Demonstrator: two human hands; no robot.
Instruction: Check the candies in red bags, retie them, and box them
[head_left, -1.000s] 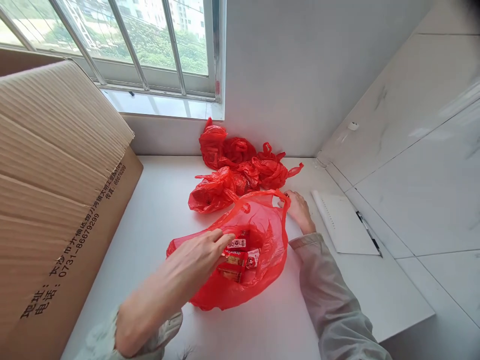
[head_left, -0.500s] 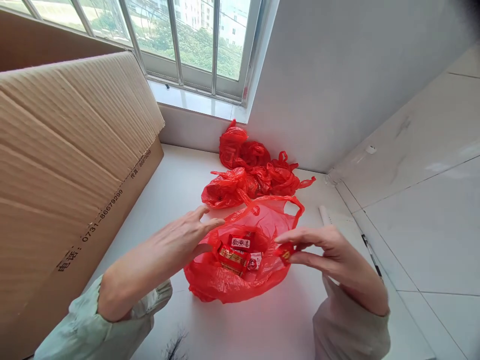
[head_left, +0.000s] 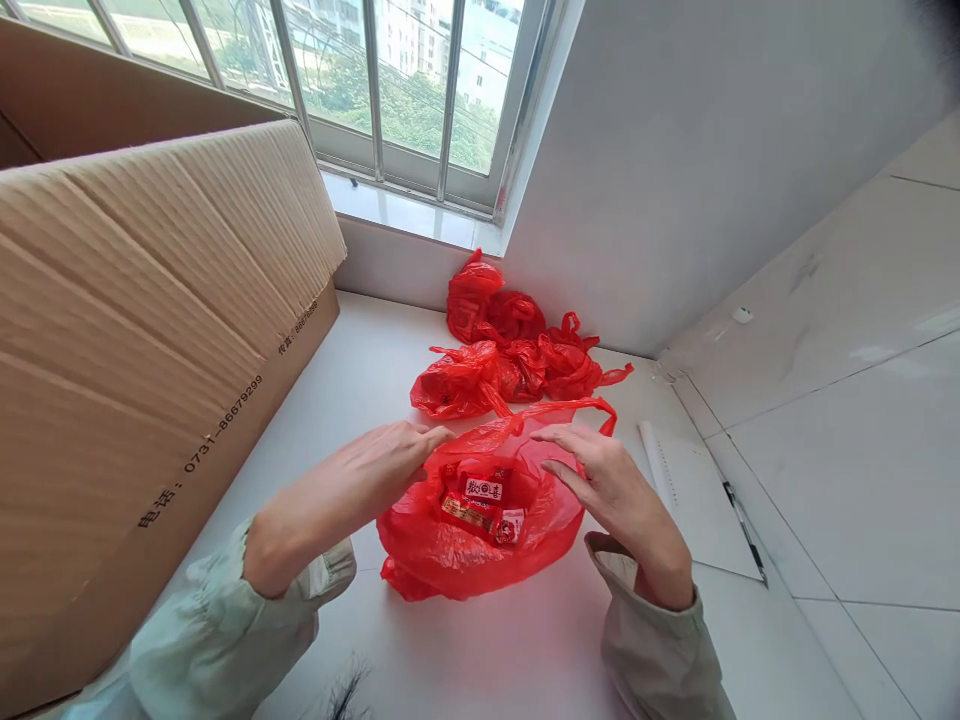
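A red plastic bag [head_left: 480, 575] stands on the white table with its mouth spread open. Inside lie several small wrapped sweets, among them a red packet with white lettering [head_left: 484, 489], a red-and-gold packet [head_left: 466, 512] and a white-and-red packet [head_left: 510, 526]. At the bag's left rim is my left hand [head_left: 390, 460], fingers stretched out; its thumb side is partly hidden by the rim. Opposite, my right hand [head_left: 600, 475] is over the right rim, thumb and fingers apart with nothing between them.
Several tied red bags [head_left: 517, 350] cluster against the wall behind. A big cardboard box [head_left: 157, 330] fills the left side, under the barred window [head_left: 405, 90]. On the right lie a white notebook [head_left: 705, 500] and a pen [head_left: 742, 530] along the tiled wall.
My right hand has moved left and up over the rim, and the small red packet it held is out of its fingers. My left hand stays near the left rim. The view has shifted slightly.
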